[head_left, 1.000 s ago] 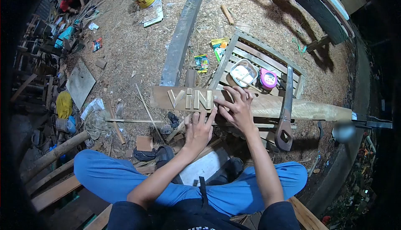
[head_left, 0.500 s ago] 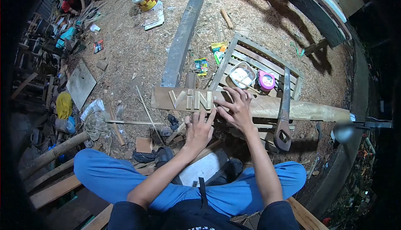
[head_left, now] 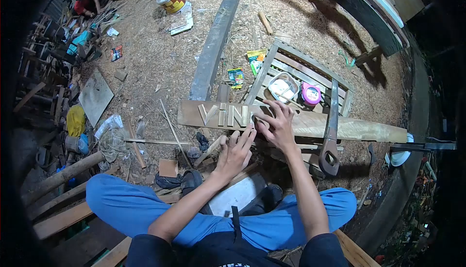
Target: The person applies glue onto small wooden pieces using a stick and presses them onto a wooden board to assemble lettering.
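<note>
Wooden letters (head_left: 230, 115) on plank (head_left: 310, 120).
Left hand (head_left: 235, 154): fingers apart; right hand (head_left: 278, 127), at its two o'clock: fingers bent, grip unclear.

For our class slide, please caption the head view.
Bare hands beside wooden letters on a board, a saw nearby.

The littered ground (head_left: 145, 68) is brightly lit, the upper-left wall (head_left: 62, 1) dim and perhaps corrugated metal

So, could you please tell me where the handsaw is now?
In the head view, the handsaw lies across the wooden board, right of the right hand and the pink tape measure.
</note>
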